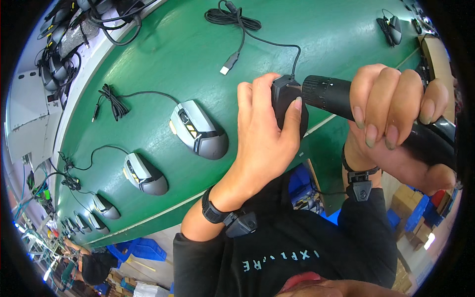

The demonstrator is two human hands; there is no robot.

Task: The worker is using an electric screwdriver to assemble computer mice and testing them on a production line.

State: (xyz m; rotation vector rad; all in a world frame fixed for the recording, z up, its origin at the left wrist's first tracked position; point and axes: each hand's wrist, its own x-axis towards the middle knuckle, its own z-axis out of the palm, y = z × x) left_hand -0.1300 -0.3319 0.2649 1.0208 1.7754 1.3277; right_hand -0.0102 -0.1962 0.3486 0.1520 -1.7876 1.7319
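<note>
A computer mouse (284, 95), tilted up with its black side toward me, is gripped between the thumb and fingers of my left hand (262, 131). Its cable rises to a coiled bundle (232, 21) beyond it, and the USB plug (229, 64) lies on the green surface. My right hand (388, 106) wraps round a black electric screwdriver (329, 94), held nearly level. The thin bit points left and reaches the face of the mouse; whether it sits in a screw is too small to tell.
Silver-and-grey mice (200, 131) with bundled cables stand in a row leftward along the green belt (163, 64). Another mouse (394, 30) lies far right. More mice and cables pile on a white ledge (106, 49). Blue bins (148, 249) and cartons stand below. Another person (96, 267) is at lower left.
</note>
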